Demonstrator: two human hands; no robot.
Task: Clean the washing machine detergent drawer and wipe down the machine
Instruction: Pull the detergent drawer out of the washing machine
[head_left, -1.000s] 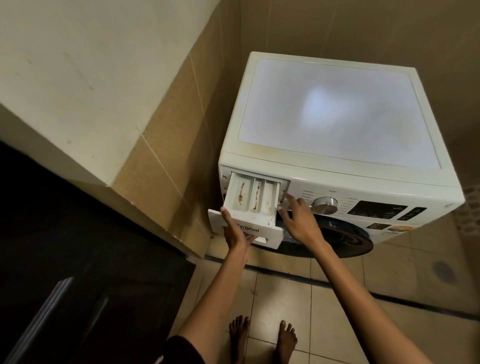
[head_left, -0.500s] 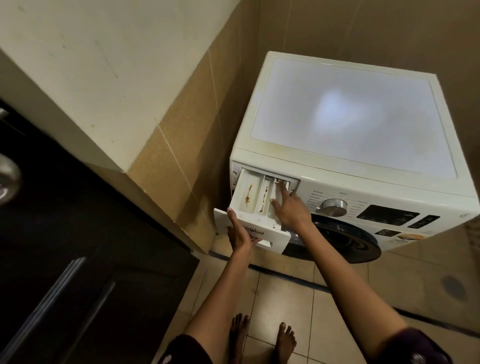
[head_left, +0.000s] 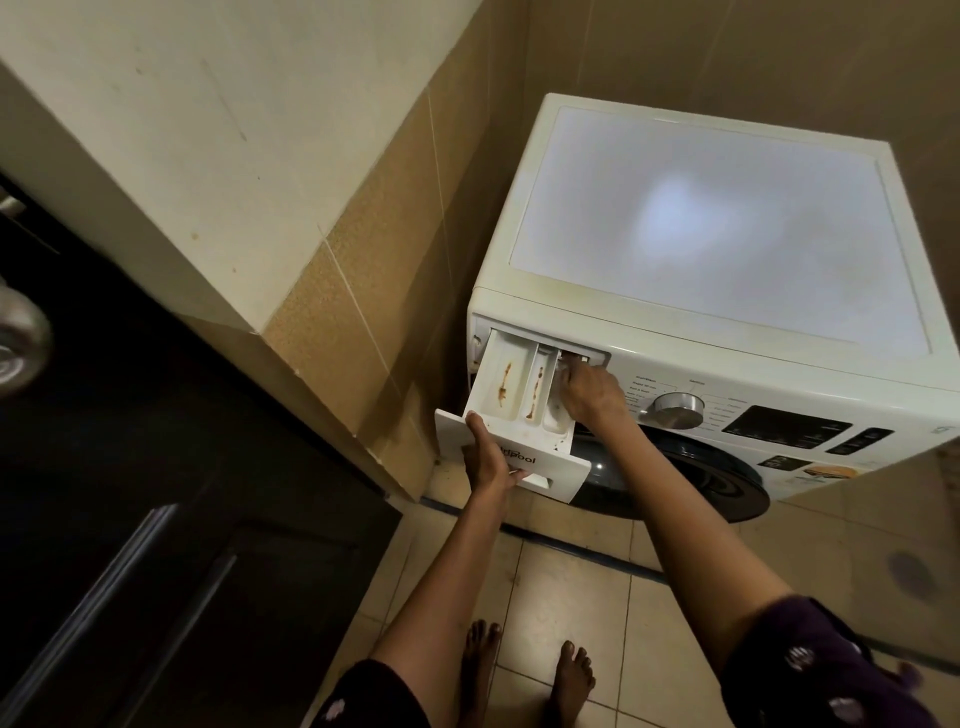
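Note:
A white front-loading washing machine (head_left: 727, 244) stands in a tiled corner. Its detergent drawer (head_left: 511, 395) is pulled far out at the upper left of the front panel, with brown residue streaks in two of its compartments. My left hand (head_left: 485, 457) grips the drawer's front panel from below, thumb on its top edge. My right hand (head_left: 589, 392) reaches into the rightmost compartment at the back of the drawer, its fingertips hidden inside near the slot.
A tiled wall corner (head_left: 332, 291) juts out just left of the drawer. A dark door (head_left: 156, 493) with a metal knob (head_left: 21, 338) fills the left. The machine's dial (head_left: 675, 409), display panel (head_left: 787, 428) and dark round door (head_left: 691, 478) sit right of the drawer. My bare feet (head_left: 524, 675) stand on floor tiles.
My right hand moved from the panel beside the drawer into the drawer's rightmost compartment, reaching to its back. My left hand kept its grip on the drawer front. The camera came closer.

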